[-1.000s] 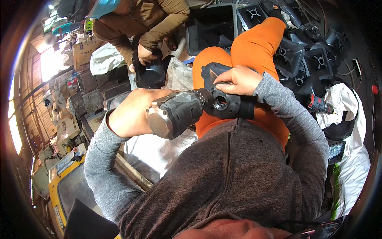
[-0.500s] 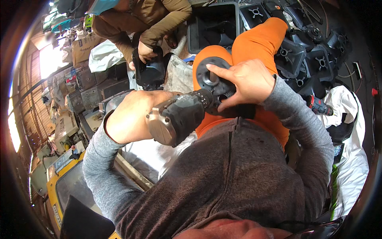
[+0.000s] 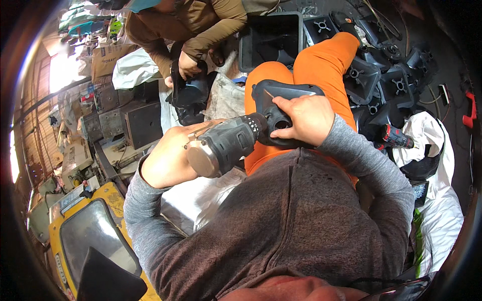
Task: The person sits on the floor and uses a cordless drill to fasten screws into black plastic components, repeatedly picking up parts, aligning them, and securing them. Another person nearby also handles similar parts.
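Note:
My left hand point(image 3: 168, 153) is wrapped round a grey-and-black cordless drill point(image 3: 223, 145), whose grip is hidden behind its body. The drill's chuck meets a black plastic part point(image 3: 262, 98) that has a flared, squarish end and a round opening. This part rests on my orange-clad thighs. My right hand point(image 3: 309, 120) grips its near side, thumb and a finger spread round the round opening. Whether a bit or screw sits at the drill's tip is too small to tell.
A co-worker's hands point(image 3: 188, 65) hold another black part point(image 3: 193, 93) ahead on the left. A black bin point(image 3: 246, 50) stands in front. Several black flared parts point(image 3: 364, 75) lie at the right, near a red-and-black power tool point(image 3: 397, 136) on white cloth. A yellow machine point(image 3: 113, 200) stands left.
The black part has been turned in my right hand: a round disc face showed before, and now the flared end shows. The drill stays close against it.

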Available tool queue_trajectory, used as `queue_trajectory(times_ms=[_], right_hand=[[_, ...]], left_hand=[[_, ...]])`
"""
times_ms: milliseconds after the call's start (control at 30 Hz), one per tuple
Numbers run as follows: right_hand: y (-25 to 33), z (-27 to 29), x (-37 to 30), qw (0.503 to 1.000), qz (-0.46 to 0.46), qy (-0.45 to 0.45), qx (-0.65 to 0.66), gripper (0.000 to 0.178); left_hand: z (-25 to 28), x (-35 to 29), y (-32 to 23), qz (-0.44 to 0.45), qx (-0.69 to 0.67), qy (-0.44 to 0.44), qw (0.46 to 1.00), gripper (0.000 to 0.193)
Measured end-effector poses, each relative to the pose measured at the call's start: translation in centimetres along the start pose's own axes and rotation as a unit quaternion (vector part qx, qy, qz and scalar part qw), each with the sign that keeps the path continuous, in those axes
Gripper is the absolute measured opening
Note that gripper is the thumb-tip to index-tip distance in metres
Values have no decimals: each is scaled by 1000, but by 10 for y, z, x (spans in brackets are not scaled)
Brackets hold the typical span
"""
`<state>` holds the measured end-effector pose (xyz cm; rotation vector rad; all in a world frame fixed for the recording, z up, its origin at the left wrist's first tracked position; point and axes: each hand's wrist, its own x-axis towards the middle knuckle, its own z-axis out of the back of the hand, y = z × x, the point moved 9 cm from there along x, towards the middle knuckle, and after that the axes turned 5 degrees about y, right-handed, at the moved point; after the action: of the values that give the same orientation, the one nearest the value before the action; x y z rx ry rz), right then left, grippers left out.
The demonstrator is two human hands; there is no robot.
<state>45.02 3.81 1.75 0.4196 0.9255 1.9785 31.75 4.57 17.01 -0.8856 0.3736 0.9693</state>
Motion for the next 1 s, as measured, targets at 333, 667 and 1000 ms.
queue_trajectory(times_ms=[333, 667, 1000], right_hand=[[21, 22, 3, 999, 13, -40, -32, 60], [29, 83, -31, 976, 26, -100, 193, 65], [166, 85, -30, 955, 298, 9, 0, 57]], left_hand=[[17, -61, -2, -74, -8, -129, 989, 48], [-60, -70, 66, -168, -64, -333, 926, 46], [-77, -63, 43, -271, -141, -252, 918, 56]])
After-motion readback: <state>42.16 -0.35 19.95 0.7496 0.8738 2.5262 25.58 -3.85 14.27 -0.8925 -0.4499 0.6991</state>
